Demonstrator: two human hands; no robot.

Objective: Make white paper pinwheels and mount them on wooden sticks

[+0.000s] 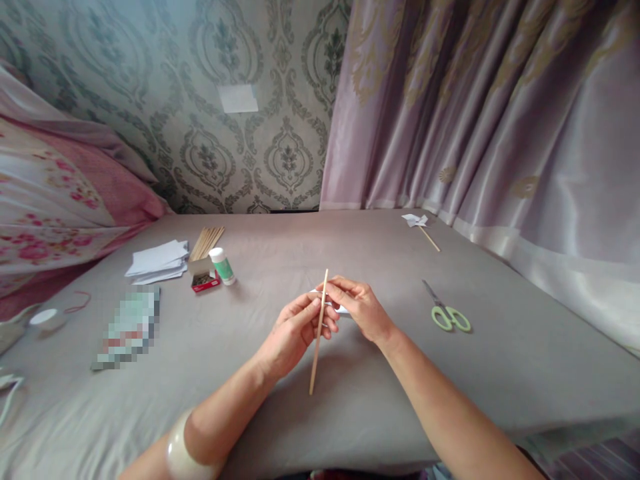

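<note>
Between my hands a thin wooden stick (pixel 316 357) slants upright, its lower end hanging free over the cloth. My left hand (pixel 296 327) grips it near the middle, thumb pressed against it. Close beside, my right hand (pixel 361 303) pinches near the stick's upper part with thumb and fingertips. A piece of white paper (pixel 342 309) shows behind the stick, partly hidden by the fingers of both hands. At the back right lies a paper pinwheel (pixel 415 220) on a similar stick. Scissors with green handles (pixel 450 319) rest to the right of my right hand.
Left of my hands are a green-and-white bottle (pixel 222 265), a small red box (pixel 205 281) of dark little pieces, several wooden sticks (pixel 206 244) and a stack of white paper (pixel 157 261). A blurred packet (pixel 129 328) and a white lid (pixel 47 319) lie farther left.
</note>
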